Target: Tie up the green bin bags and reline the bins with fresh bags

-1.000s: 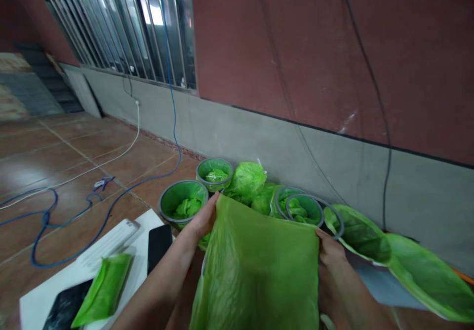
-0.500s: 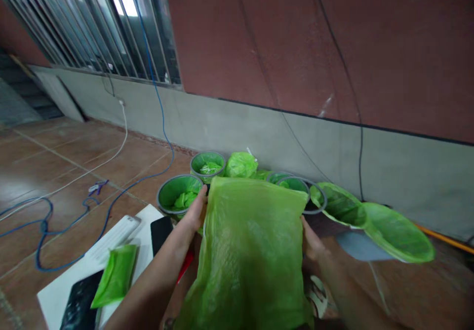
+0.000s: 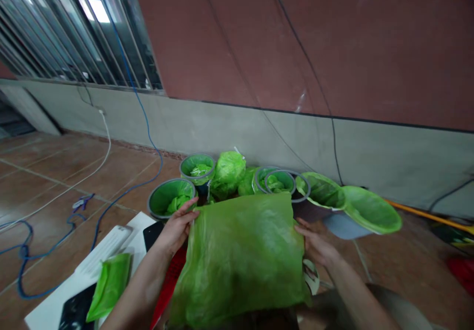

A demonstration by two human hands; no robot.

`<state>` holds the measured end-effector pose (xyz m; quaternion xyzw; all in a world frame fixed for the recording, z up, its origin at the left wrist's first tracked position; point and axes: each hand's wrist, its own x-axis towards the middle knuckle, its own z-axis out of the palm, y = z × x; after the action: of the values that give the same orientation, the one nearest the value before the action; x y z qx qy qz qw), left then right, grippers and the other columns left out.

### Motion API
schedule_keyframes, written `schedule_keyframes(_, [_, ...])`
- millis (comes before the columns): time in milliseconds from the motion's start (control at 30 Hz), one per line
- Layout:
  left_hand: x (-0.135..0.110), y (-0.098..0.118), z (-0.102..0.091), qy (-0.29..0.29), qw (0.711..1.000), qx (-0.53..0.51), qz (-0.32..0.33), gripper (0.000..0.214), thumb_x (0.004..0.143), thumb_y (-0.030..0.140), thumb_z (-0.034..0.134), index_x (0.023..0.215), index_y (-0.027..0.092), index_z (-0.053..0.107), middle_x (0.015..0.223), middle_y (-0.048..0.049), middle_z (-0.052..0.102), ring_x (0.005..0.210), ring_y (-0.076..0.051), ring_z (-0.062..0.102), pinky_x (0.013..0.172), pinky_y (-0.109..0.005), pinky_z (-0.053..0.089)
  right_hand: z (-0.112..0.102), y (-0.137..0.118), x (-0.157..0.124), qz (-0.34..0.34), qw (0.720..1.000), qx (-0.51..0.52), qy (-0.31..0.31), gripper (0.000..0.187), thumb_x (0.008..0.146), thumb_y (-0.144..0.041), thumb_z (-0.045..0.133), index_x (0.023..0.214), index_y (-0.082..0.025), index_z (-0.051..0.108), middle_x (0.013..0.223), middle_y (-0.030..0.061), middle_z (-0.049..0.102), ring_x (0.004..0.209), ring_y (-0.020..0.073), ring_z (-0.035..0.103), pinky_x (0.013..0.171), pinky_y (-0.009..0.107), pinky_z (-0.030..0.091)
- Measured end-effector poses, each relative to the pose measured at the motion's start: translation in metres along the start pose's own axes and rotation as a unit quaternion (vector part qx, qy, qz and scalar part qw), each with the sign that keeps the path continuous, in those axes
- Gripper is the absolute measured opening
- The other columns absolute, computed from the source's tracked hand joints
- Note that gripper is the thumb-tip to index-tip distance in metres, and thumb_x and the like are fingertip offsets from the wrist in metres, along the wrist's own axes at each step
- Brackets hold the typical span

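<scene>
Terracotta-tiled floor (image 3: 55,172) under a grey-and-red wall, with a barred window (image 3: 74,29) at upper left. Far left: a blue cable (image 3: 148,137) trailing down the wall and across the tiles. Lower left: a white board (image 3: 48,308) carrying a folded green packet (image 3: 109,285).

Then the left grip (image 3: 176,226), closed on the upper left edge of the green plastic bag (image 3: 240,256), fingers curled over the rim. Bag spread wide and flat between both grips, low in front, just short of a row of green-lined pots (image 3: 171,199) and a tied green bundle (image 3: 227,172) by the wall.

Right grip (image 3: 314,243) closed on the bag's right edge, fingertips tucked behind the film. Just below it, a small white piece (image 3: 311,275) with dark marks, too small to read. Further right, a green-lined hoop (image 3: 370,214) and an orange stick (image 3: 425,215).
</scene>
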<state>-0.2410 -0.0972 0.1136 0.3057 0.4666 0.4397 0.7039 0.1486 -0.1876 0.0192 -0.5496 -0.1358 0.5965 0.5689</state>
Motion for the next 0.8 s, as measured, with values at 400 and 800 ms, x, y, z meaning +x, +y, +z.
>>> schedule_keyframes(400, [-0.012, 0.046, 0.023, -0.144, 0.97, 0.17, 0.096, 0.056, 0.056, 0.011, 0.08, 0.11, 0.018, 0.07, 0.096, -0.0074, 0.074, 0.082, -0.021, 0.068, 0.075, -0.028, 0.053, -0.011, -0.094, -0.045, -0.173, 0.978, -0.109, -0.042, 0.058, 0.06, -0.029, 0.083, 0.115, -0.022, 0.067, 0.097, 0.0052, 0.075, 0.085, 0.0176, 0.068, 0.079, 0.028, 0.052])
schedule_keyframes(800, [0.023, 0.039, 0.03, -0.03, 0.756, 0.556, 0.345, 0.029, 0.063, 0.012, 0.061, 0.088, 0.02, 0.072, 0.13, -0.0105, 0.058, 0.109, -0.029, 0.06, 0.107, -0.041, 0.04, -0.03, -0.1, -0.043, -0.377, 0.732, -0.554, 0.121, 0.014, 0.068, -0.021, 0.064, 0.077, -0.024, 0.075, 0.087, 0.0061, 0.07, 0.084, 0.0238, 0.063, 0.087, 0.036, 0.048])
